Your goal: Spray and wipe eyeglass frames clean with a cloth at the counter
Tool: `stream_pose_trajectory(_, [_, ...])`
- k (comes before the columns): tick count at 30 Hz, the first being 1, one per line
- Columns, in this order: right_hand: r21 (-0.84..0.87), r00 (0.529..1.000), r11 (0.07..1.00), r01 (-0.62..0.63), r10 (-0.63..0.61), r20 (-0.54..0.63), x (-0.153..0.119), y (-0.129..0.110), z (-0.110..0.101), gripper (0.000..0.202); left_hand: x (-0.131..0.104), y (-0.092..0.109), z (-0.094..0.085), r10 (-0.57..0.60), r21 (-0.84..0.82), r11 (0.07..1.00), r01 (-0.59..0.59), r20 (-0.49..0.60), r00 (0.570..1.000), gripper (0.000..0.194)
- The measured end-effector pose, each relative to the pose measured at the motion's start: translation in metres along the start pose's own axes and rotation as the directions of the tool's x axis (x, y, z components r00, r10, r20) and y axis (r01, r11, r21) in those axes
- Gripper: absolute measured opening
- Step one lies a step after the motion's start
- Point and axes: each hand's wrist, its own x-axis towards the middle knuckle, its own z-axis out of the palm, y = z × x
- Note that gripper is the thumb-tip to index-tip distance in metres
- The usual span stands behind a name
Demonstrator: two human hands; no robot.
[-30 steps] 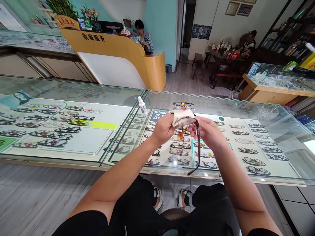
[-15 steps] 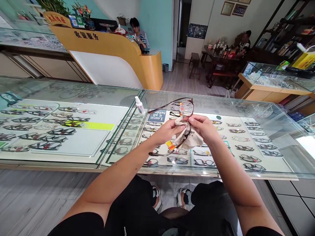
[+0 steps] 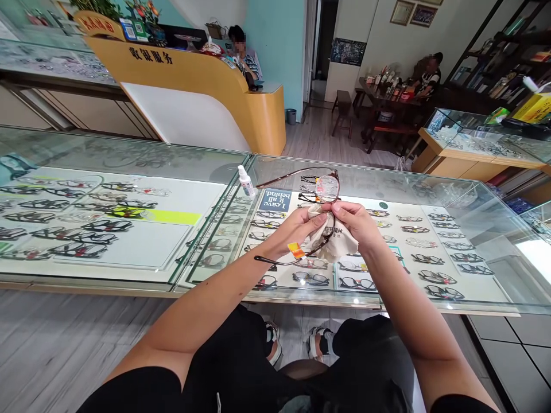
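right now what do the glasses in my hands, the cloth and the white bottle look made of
Glasses: likely glossy brown plastic, given the shine; metal possible.
Cloth: soft matte fabric, from its drooping folds.
Bottle: probably smooth plastic, opaque white.

Both hands [image 3: 329, 221] pinch close together, arms [image 3: 206, 298] stretched forward.

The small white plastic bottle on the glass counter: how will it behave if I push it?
The white plastic bottle would probably tip if pushed near its top, since it stands tall and narrow. Pushed low, it may slide, because the glass counter looks smooth. Once fallen, its rounded body might roll.
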Motion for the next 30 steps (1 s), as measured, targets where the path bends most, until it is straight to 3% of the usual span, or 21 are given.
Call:
stream_pose_trajectory(5, [-0.076, 0.993, 0.992, 0.105, -0.102, 0.053, 0.002, 0.006, -0.001, 0.033, 0.005, -0.007, -0.001, 0.018, -0.04, 0.999, -0.019, -0.019, 1.0, 0.051])
stream_pose_trajectory(9, [-0.082, 0.996, 0.993, 0.083, -0.08, 0.042, 0.002, 0.005, 0.001, 0.037, 0.004, 0.001, 0.001, -0.001, -0.061, 0.998, 0.002, 0.015, 1.0, 0.049])
stream_pose_trajectory(15, [-0.052, 0.998, 0.997, 0.06, -0.058, 0.039, 0.001, 0.0, 0.002, 0.035, 0.004, 0.009, 0.001, -0.02, -0.064, 0.998, 0.028, 0.127, 0.992, 0.07])
stream_pose_trajectory(22, [-0.001, 0.997, 0.999, 0.048, -0.047, 0.067, 0.003, 0.004, 0.003, 0.036, 0.003, -0.002, 0.0, 0.031, 0.11, 0.993, -0.03, -0.004, 1.0, 0.052])
stream_pose_trajectory(25, [0.033, 0.997, 0.999, 0.036, -0.038, 0.065, 0.004, 0.005, 0.003, 0.036, 0.003, 0.001, 0.001, 0.048, 0.153, 0.987, -0.039, -0.053, 0.997, 0.053])
stream_pose_trajectory(30, [0.054, 1.0, 0.999, 0.008, -0.009, 0.027, 0.004, 0.002, -0.001, 0.038, 0.002, 0.004, 0.0, 0.046, 0.006, 0.999, -0.047, 0.02, 0.999, 0.055])
